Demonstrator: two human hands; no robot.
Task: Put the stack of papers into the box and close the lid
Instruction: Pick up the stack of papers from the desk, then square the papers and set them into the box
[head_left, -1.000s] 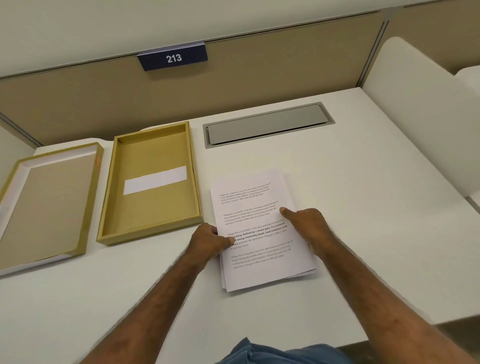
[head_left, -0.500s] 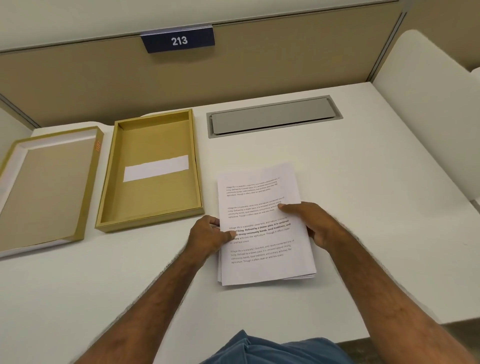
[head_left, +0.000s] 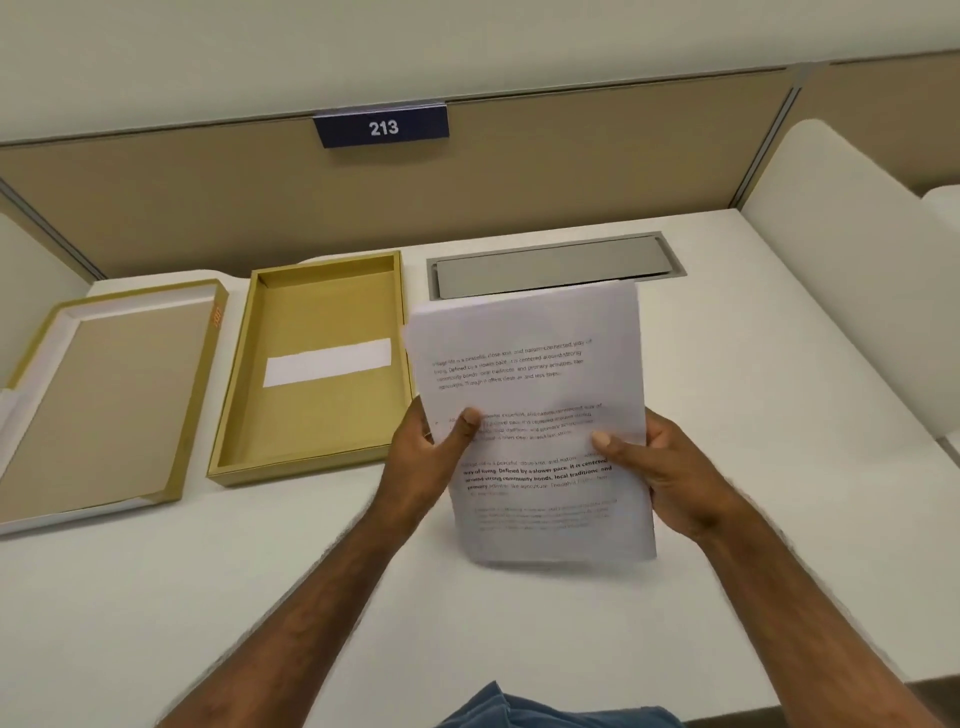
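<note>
A stack of printed white papers (head_left: 530, 374) is held up off the desk, tilted toward me, its lower edge just above the tabletop. My left hand (head_left: 431, 452) grips its left edge with the thumb on the front page. My right hand (head_left: 660, 467) grips the right edge the same way. Left of the papers lies the open tan box (head_left: 311, 415), shallow, with a white strip across its floor. The box's lid (head_left: 104, 405) lies upside down farther left, near the desk's left edge.
A white desk (head_left: 753, 415) carries everything. A grey cable hatch (head_left: 550, 265) sits behind the papers. A beige partition with a blue "213" sign (head_left: 382, 126) closes the back. A white curved divider (head_left: 852, 249) stands at the right.
The stack lay flat on the desk under both hands. Now both hands have lifted it and tilted it up toward me.
</note>
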